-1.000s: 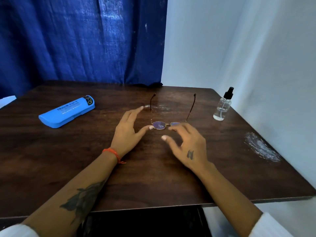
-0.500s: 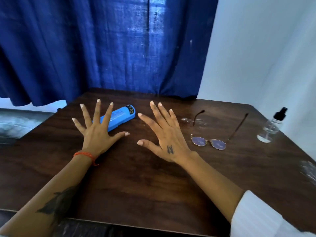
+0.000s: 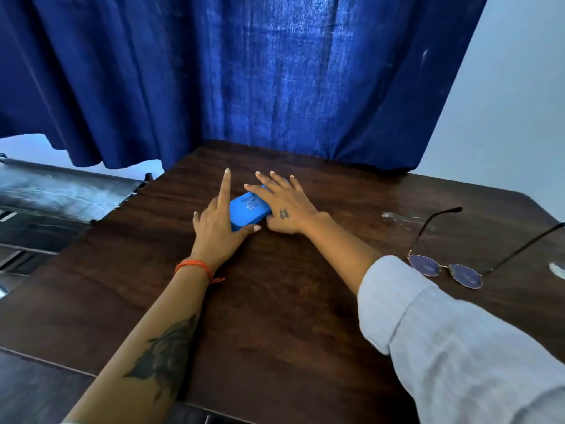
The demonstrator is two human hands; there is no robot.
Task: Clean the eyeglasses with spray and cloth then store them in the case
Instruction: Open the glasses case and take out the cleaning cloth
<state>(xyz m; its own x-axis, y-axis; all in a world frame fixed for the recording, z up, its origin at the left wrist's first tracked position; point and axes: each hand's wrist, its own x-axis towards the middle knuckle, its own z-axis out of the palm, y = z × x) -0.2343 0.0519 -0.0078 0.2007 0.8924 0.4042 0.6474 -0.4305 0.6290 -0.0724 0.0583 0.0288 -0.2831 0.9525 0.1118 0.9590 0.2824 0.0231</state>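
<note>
The blue glasses case (image 3: 249, 211) lies shut on the dark wooden table (image 3: 275, 316), towards the far left. My left hand (image 3: 218, 228) rests against its left side, thumb under the near end and index finger pointing straight out. My right hand (image 3: 282, 203) lies over its right side with fingers spread. The eyeglasses (image 3: 446, 269) lie on the table to the right, temples unfolded and pointing away, lenses towards me. The spray bottle is out of view.
A clear plastic wrapper (image 3: 400, 217) lies beyond the glasses. Another clear scrap (image 3: 558, 269) shows at the right edge. A blue curtain (image 3: 244, 75) hangs behind the table. A dark surface (image 3: 61, 194) adjoins the table on the left.
Both hands left the glasses and moved left across the table; they now touch the blue case from either side. The view has turned left, putting the spray bottle out of sight.
</note>
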